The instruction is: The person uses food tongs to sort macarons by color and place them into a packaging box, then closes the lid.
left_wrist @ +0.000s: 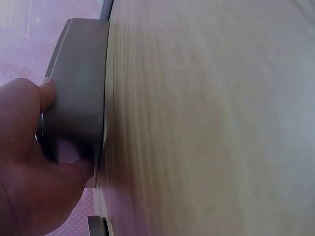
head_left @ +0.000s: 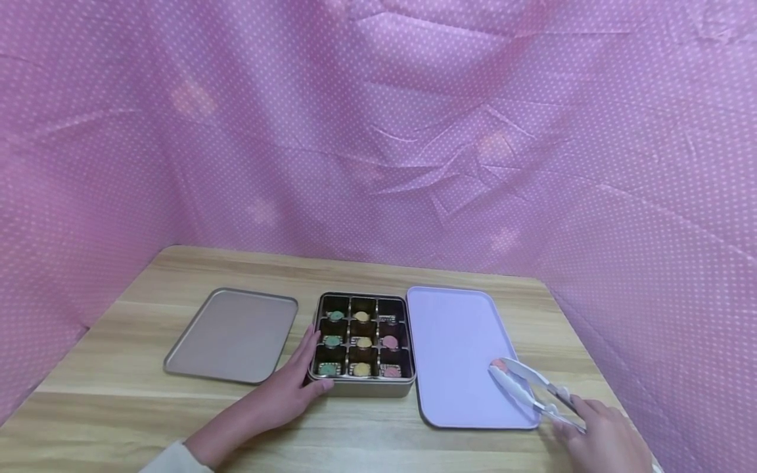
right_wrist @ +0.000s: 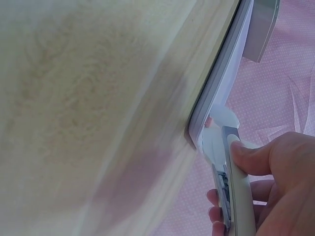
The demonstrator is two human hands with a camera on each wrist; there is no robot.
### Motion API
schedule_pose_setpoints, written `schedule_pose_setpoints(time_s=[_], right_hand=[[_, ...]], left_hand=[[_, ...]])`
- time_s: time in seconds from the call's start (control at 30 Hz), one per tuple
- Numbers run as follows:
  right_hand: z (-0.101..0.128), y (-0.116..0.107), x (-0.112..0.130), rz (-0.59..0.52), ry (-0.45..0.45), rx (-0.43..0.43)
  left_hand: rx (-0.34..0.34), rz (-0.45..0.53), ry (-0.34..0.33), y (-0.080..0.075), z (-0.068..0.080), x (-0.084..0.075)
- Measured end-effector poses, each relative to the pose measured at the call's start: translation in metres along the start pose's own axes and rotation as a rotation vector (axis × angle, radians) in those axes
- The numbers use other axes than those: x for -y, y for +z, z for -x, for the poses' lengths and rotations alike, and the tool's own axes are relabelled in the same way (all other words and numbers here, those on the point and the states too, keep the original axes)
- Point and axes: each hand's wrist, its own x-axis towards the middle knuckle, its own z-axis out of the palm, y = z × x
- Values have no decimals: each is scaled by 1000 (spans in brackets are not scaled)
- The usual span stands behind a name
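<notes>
My left hand (head_left: 290, 389) grips the near left corner of a metal tin (head_left: 378, 389), thumb on the front and fingers along the left side. In the left wrist view the hand (left_wrist: 24, 157) bends around the corner of the tin (left_wrist: 81, 73). Inside are divided compartments with green cookies (head_left: 333, 341), yellow cookies (head_left: 363, 342) and pink cookies (head_left: 389, 342); the far right compartment shows no cookie. My right hand (head_left: 606, 437) holds white-tipped tongs (head_left: 520, 393), whose tips are around a pink piece (head_left: 499, 364) on a lilac tray (head_left: 455, 341). In the right wrist view, the thumb presses the tongs' handle (right_wrist: 241, 196).
A flat metal lid (head_left: 233, 335) lies left of the tin on the wooden table (head_left: 106, 355). The tray sits close against the tin's right side. Pink dotted cloth (head_left: 378, 131) hangs behind and at both sides.
</notes>
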Motion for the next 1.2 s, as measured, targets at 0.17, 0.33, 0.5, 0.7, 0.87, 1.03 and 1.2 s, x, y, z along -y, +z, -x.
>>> schedule_pose_setpoints(time_s=[0.17,0.33,0.5,0.7,0.87,1.03,1.2], right_hand=[[-1,-1,5,-36,0,-22],[-1,-4,14,-59,-12,-56],[-5,-4,24,-89,-55,-76],[-15,-2,38,-110,-141,-145],[-26,-2,54,-131,-194,-195],[-35,-5,75,-139,-262,-243],[-46,-10,95,-147,-344,-300]], left_hand=[[-8,-14,7,1,0,1],[-10,-26,15,3,0,3],[-12,-24,13,2,1,0],[-11,-19,8,3,2,-3],[-6,-4,4,3,2,-4],[-12,-6,8,4,2,-4],[-12,-23,17,5,3,-2]])
